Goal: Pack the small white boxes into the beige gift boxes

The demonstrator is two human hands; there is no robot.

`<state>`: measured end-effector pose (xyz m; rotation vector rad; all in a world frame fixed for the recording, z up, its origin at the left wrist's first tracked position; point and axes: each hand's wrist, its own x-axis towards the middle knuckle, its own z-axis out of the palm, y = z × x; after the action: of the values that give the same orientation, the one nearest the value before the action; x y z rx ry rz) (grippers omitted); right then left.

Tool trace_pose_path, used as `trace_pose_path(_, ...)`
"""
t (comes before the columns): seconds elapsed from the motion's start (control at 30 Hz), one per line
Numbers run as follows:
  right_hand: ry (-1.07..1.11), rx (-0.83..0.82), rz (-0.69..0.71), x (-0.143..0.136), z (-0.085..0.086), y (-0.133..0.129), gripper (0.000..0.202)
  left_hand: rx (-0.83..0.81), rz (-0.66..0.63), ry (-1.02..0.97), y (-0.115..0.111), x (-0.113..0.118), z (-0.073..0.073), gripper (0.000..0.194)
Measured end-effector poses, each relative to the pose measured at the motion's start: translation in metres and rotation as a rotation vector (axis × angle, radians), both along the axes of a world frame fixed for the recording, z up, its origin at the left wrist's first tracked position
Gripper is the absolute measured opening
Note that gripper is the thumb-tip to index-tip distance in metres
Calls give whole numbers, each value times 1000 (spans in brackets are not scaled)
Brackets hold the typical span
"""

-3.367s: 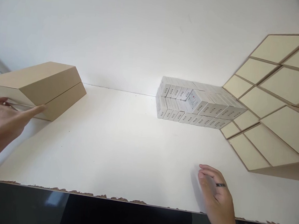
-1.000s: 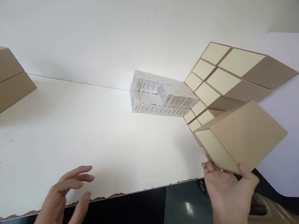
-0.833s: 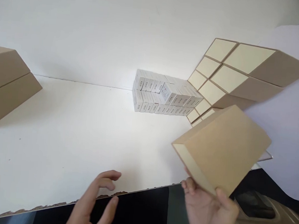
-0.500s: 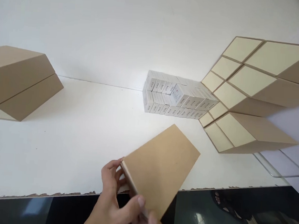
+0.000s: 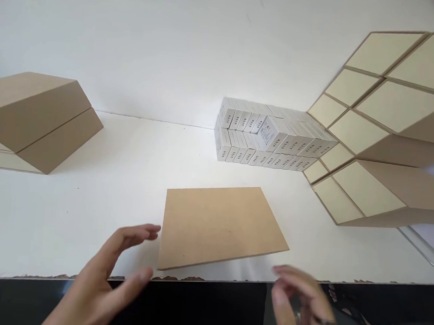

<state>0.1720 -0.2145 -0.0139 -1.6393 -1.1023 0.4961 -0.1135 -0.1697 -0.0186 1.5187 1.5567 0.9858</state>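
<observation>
A brown box [image 5: 219,228] lies on the white table near its front edge, its broad plain top facing up. Only a thin front side of it shows; its depth is hard to judge. Just off the box's left edge is my left hand [image 5: 106,274], open, thumb and fingers spread with nothing between them. My right hand [image 5: 303,309], a ring on one finger, hovers past the box's front right corner, apart from it. Its fingers are loosely curled and slightly blurred, the thumb apart from the forefinger, and nothing shows in them.
Small white printed boxes [image 5: 255,155] stand in rows against the wall. Stacked brown boxes with cream faces [image 5: 362,134] rise at the right, and more brown boxes [image 5: 36,118] sit at the left. The table's front edge [image 5: 181,278] is chipped. A clear-edged tray-like object [image 5: 424,246] shows at right.
The brown box was tilted in both hands at the table edge; now it lies on the table, turned. Both hands have let go and moved apart, left and right. The view has shifted slightly.
</observation>
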Motion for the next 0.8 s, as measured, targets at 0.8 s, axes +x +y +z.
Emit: trace_pose_path(0.8,-5,-265,-48,21,-27,24,59,255,52,112,-16,35,-30,7)
